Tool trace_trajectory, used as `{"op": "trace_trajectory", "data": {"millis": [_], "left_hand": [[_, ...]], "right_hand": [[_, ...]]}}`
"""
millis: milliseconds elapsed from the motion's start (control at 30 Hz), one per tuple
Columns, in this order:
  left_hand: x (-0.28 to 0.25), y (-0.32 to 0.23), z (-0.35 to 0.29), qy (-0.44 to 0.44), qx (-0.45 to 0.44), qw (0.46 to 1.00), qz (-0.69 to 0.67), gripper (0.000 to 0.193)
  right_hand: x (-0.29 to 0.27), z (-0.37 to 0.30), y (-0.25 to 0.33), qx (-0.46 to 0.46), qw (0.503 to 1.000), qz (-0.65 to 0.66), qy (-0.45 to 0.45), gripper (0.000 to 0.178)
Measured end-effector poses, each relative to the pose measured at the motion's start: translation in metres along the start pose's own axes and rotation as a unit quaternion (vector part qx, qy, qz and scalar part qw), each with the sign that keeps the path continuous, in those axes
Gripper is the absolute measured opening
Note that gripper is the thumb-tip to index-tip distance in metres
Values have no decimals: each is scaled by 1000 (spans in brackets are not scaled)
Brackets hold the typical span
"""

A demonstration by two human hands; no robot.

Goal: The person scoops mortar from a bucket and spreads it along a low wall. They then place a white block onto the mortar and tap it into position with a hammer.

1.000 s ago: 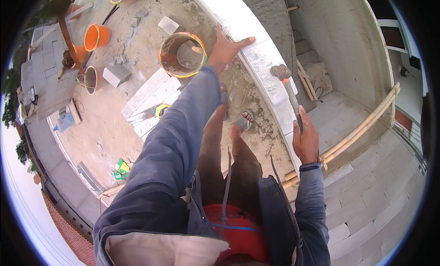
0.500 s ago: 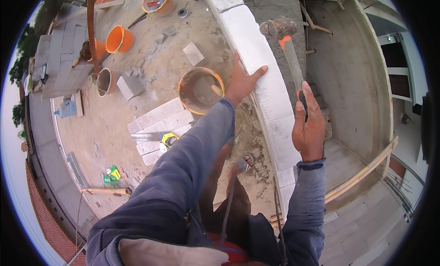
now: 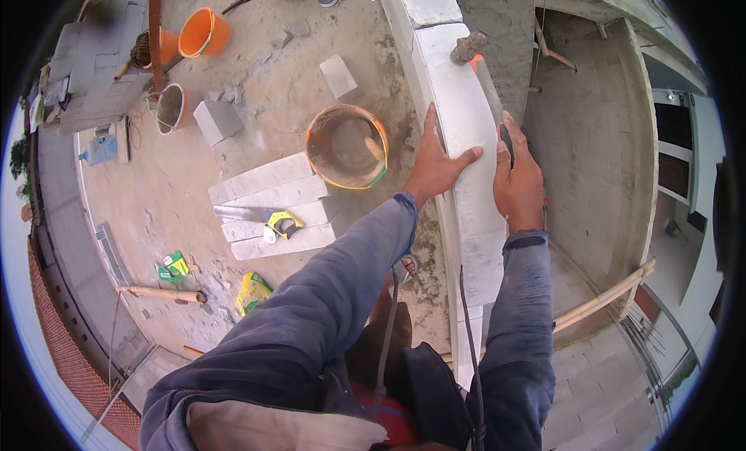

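My left hand rests on a white block along the top of a low wall. Its thumb lies spread on the upper face, while the fingers stretch along the left side. In my right hand is a mallet, held by its grey and orange handle with the fingers fairly straight. The mallet's mortar-crusted head is over the far part of the same block; whether it touches cannot be made out. Another white block sits beyond, past a joint.
Left of the wall stands a mortar bucket. A handsaw with a yellow handle lies on white blocks. A loose block and orange bucket are farther off. Right of the wall is a deep drop, with a bamboo pole across.
The mallet has swung down and left, its head now over the block. My left hand stays on the block. The view has shifted, bringing a yellow-green bag into sight.
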State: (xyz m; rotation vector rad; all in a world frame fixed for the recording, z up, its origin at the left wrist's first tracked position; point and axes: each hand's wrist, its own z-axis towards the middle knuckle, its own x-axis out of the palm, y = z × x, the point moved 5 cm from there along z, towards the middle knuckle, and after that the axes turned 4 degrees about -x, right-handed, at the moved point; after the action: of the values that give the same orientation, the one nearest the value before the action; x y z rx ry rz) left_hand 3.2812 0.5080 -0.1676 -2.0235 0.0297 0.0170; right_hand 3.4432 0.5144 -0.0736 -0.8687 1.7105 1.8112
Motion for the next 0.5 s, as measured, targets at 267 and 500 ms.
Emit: {"op": "trace_trajectory", "data": {"millis": [267,500], "left_hand": [[3,15,0,-10,21,1000,-14,132],[-1,24,-4,4,-28,1000,5,135]], "right_hand": [[-35,-133,-7,18,990,-66,-120,48],[-36,-329,43,356,882,309,-15,30]]}}
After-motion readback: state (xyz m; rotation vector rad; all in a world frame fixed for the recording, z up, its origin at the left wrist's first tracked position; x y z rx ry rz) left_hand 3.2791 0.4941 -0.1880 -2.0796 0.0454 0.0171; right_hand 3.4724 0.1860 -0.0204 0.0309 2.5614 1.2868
